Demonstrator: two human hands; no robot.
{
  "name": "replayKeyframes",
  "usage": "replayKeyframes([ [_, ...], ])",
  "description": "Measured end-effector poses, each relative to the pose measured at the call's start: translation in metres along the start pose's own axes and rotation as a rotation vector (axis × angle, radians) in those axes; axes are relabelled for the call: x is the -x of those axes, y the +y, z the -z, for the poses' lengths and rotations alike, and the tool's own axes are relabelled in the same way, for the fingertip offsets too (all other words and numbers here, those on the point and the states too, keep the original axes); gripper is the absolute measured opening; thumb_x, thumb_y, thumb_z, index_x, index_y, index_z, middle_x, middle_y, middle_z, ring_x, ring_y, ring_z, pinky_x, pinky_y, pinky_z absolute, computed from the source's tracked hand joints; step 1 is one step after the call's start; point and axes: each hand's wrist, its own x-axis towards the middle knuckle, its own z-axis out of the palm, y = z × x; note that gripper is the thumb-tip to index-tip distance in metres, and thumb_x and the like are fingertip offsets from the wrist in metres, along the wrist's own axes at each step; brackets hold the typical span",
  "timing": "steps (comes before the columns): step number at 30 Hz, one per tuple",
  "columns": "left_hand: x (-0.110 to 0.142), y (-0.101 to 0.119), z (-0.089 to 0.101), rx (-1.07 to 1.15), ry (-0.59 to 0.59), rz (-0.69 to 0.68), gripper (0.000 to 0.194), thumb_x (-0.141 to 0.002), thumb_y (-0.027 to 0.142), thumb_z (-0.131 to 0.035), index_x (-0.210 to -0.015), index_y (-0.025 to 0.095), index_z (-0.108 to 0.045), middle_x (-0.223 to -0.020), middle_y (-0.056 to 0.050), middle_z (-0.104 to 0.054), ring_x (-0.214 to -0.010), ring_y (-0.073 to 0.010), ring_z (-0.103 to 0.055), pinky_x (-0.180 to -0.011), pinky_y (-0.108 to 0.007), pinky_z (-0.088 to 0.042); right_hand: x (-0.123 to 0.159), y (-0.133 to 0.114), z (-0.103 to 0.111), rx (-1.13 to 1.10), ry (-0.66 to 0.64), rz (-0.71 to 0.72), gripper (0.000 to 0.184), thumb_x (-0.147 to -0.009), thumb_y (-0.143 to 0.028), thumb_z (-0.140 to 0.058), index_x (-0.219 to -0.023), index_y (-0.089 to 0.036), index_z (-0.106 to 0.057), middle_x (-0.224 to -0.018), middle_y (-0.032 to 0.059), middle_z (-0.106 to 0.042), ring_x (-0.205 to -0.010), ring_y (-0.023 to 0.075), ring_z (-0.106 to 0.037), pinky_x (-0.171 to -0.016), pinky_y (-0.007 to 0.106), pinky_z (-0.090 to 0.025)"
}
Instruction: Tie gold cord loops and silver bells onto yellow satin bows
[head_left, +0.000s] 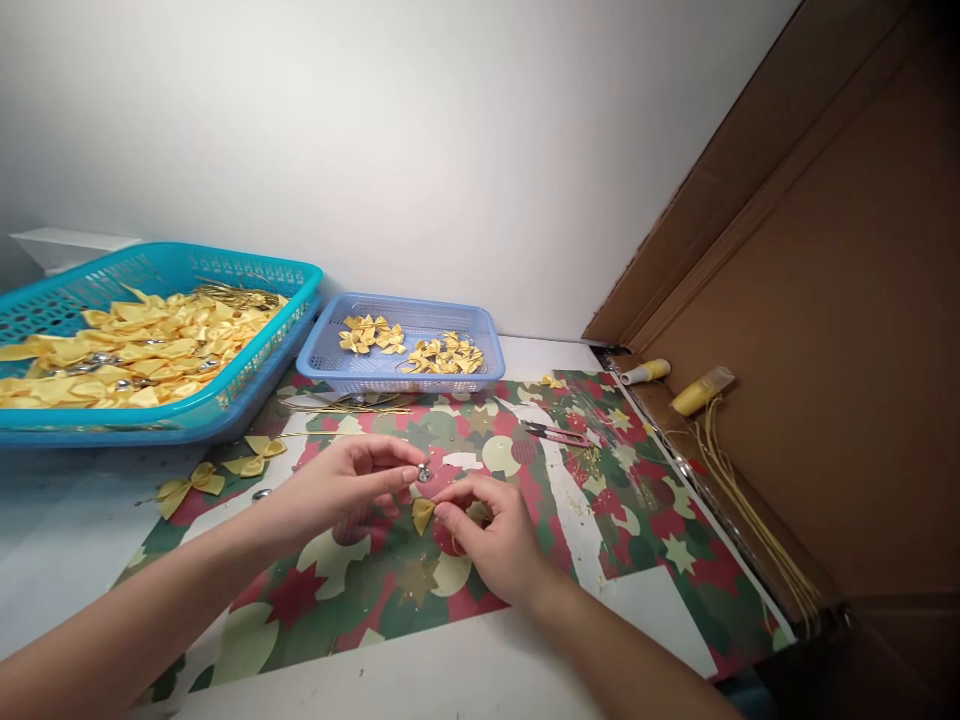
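Observation:
Between the thumb and fingertips of my left hand (367, 475) is a small silver bell (424, 473). My right hand (487, 530) pinches a small yellow ribbon bow (422, 515) at its edge, just below and close to the bell. Both hands are over the patterned paper, near its middle. To the left of my left wrist lie loose yellow bows (204, 478), and another silver bell (261, 494) rests beside my forearm. Gold cords (345, 405) stretch across the paper beyond my left hand.
A large turquoise basket (225, 395) heaped with yellow bows stands at the left. Behind my hands sits a blue basket (401, 383) with more bows. Thread snips (559, 434) lie to the right. Yellow thread spools (701, 391) and cords line the cardboard (825, 330).

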Motion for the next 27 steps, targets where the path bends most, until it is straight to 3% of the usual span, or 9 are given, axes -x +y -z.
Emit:
replayKeyframes([
  [5, 0.000, -0.012, -0.012, 0.088, -0.021, 0.068, 0.038, -0.072, 0.051, -0.070, -0.094, 0.020, -0.067, -0.053, 0.002, -0.057, -0.047, -0.0118, -0.055, -0.034, -0.016, -0.025, 0.001, 0.000, 0.001, -0.021, 0.019, -0.013, 0.009, -0.077, -0.025, -0.063, -0.075, -0.019, -0.069, -0.071, 0.0019, -0.068, -0.058, 0.0121, -0.060, -0.048, 0.021, -0.044],
  [12, 0.001, -0.011, -0.018, 0.165, 0.070, 0.023, 0.034, -0.069, 0.048, -0.073, -0.087, 0.020, -0.065, -0.052, 0.004, -0.056, -0.043, -0.0107, -0.052, -0.038, -0.020, -0.039, 0.001, 0.002, 0.001, -0.075, 0.025, -0.053, 0.012, -0.078, -0.028, -0.063, -0.078, -0.018, -0.069, -0.069, 0.0022, -0.067, -0.057, 0.0123, -0.059, -0.045, 0.021, -0.044],
  [27, 0.002, -0.009, -0.022, 0.186, 0.105, 0.028, 0.031, -0.068, 0.047, -0.074, -0.080, 0.020, -0.063, -0.051, 0.004, -0.055, -0.041, -0.0098, -0.051, -0.036, -0.019, -0.038, 0.002, 0.001, 0.002, -0.094, 0.036, -0.102, 0.010, -0.075, -0.027, -0.065, -0.074, -0.018, -0.068, -0.066, 0.0026, -0.066, -0.056, 0.0123, -0.058, -0.046, 0.021, -0.044],
])
